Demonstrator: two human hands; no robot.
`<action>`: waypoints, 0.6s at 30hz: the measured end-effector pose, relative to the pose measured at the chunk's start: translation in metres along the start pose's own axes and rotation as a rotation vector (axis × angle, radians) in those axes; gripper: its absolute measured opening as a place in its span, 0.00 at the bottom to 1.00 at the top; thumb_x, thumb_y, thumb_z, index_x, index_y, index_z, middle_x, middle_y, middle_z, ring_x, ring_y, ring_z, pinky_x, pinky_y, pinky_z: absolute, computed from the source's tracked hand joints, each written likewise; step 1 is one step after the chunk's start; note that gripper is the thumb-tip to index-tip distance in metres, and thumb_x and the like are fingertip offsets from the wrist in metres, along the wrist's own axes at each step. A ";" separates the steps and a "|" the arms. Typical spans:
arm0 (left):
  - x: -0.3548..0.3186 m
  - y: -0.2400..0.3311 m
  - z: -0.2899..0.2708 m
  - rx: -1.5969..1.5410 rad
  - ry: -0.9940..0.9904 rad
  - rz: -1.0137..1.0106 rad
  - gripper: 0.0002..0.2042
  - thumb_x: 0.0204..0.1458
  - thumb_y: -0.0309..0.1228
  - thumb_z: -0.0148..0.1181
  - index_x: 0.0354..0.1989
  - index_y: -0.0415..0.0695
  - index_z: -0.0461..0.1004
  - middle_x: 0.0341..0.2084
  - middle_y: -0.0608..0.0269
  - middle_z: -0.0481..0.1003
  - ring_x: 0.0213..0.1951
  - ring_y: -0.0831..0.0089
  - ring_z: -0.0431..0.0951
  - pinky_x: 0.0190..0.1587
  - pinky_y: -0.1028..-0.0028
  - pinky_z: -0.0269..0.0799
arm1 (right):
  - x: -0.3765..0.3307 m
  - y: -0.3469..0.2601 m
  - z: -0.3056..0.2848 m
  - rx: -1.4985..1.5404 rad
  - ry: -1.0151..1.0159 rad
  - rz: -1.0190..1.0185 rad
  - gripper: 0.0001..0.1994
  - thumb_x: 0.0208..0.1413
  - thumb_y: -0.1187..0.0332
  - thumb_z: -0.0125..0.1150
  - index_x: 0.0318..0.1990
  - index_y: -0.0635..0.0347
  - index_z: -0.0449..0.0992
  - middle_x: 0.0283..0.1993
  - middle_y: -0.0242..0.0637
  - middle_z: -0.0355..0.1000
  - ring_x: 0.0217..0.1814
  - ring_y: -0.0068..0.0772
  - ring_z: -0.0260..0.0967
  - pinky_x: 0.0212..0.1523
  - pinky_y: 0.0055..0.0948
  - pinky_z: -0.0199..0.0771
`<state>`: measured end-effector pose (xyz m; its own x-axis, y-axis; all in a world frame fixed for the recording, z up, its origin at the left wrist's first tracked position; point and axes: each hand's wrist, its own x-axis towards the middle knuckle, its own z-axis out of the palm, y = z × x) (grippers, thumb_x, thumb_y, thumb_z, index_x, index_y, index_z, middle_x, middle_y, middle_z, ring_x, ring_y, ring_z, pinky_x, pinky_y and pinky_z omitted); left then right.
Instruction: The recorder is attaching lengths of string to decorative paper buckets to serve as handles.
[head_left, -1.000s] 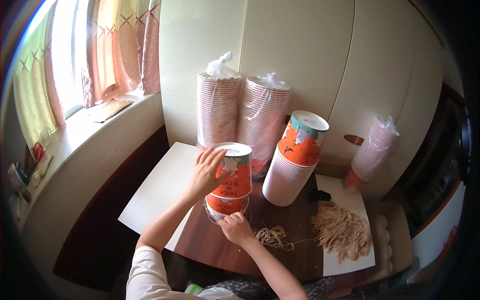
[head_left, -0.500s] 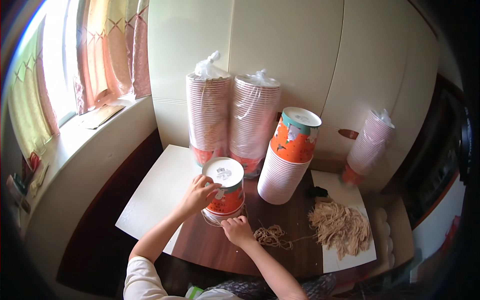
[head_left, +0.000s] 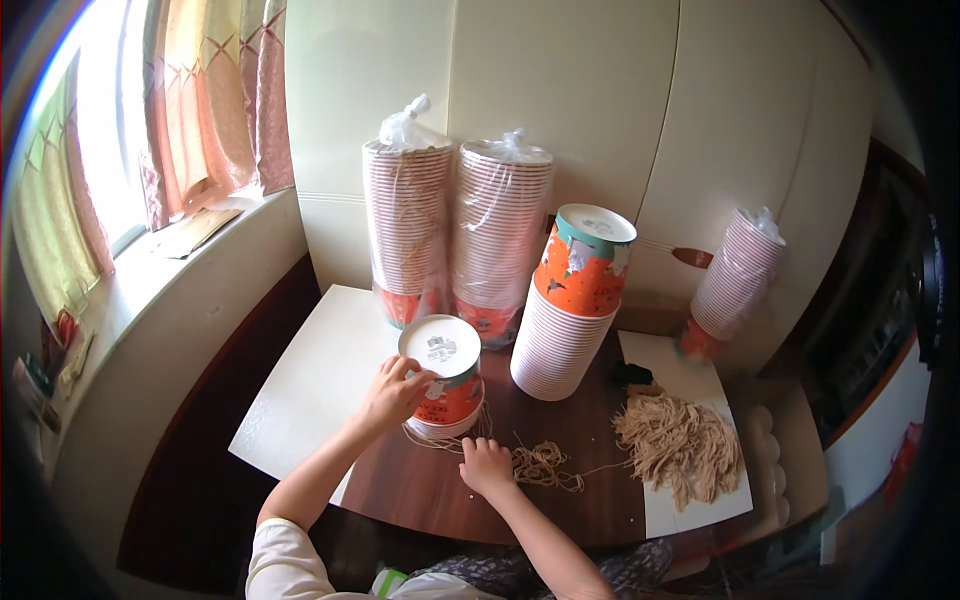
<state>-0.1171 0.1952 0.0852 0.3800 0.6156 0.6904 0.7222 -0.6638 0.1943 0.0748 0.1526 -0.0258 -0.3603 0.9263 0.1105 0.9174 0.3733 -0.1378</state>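
An orange and teal paper bucket (head_left: 450, 402) stands upside down on the brown tabletop, its white base facing up. My left hand (head_left: 392, 394) grips its left side near the top, with the fingers bent against the wall. Loops of thin tan cord (head_left: 484, 420) lie around the bucket's lower rim. Just right of that rim, my right hand (head_left: 487, 467) is closed on the cord, low over the table; its fingertips are partly hidden. Beside this hand lies a loose tangle of the same cord (head_left: 543, 466), with a strand running right toward a large bundle of tan cords (head_left: 678, 445).
A tall stack of upturned buckets (head_left: 572, 335) stands to the right. Two bagged stacks (head_left: 407, 225) rise behind, and another bagged stack (head_left: 738, 275) is at far right. White boards (head_left: 310, 375) lie on the table at left and right. A curtained window (head_left: 210, 110) is at left.
My right hand has moved a little to the right, away from the bucket's rim. My left hand stays on the bucket. The whole view has shifted slightly.
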 end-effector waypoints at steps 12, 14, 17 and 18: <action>0.003 -0.003 -0.002 -0.065 -0.052 -0.091 0.08 0.40 0.25 0.59 0.31 0.48 0.73 0.30 0.61 0.67 0.37 0.62 0.66 0.41 0.67 0.64 | 0.050 0.046 0.034 0.903 0.270 0.117 0.24 0.41 0.69 0.55 0.49 0.63 0.60 0.48 0.49 0.63 0.53 0.47 0.60 0.51 0.35 0.60; 0.004 -0.003 -0.002 -0.064 -0.084 -0.108 0.07 0.41 0.26 0.59 0.31 0.48 0.73 0.32 0.61 0.68 0.39 0.62 0.66 0.42 0.66 0.63 | 0.051 0.048 0.036 0.999 0.240 0.174 0.23 0.41 0.70 0.55 0.49 0.63 0.61 0.47 0.48 0.65 0.52 0.46 0.61 0.51 0.34 0.60; 0.008 0.001 -0.007 -0.031 -0.103 -0.071 0.07 0.42 0.29 0.59 0.31 0.48 0.72 0.36 0.61 0.69 0.43 0.61 0.66 0.46 0.63 0.61 | 0.043 0.038 0.023 0.996 0.267 0.199 0.23 0.41 0.69 0.54 0.49 0.62 0.61 0.45 0.47 0.67 0.51 0.44 0.63 0.50 0.33 0.61; 0.010 0.003 -0.008 -0.005 -0.092 -0.010 0.07 0.42 0.30 0.58 0.32 0.48 0.71 0.39 0.61 0.69 0.46 0.60 0.66 0.49 0.61 0.59 | 0.040 0.035 0.019 0.981 0.235 0.228 0.24 0.41 0.69 0.54 0.49 0.62 0.61 0.46 0.48 0.66 0.51 0.45 0.63 0.50 0.33 0.61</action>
<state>-0.1156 0.1956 0.0980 0.4247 0.6583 0.6215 0.7236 -0.6594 0.2040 0.0896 0.2037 -0.0447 -0.0564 0.9862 0.1559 0.3809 0.1656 -0.9097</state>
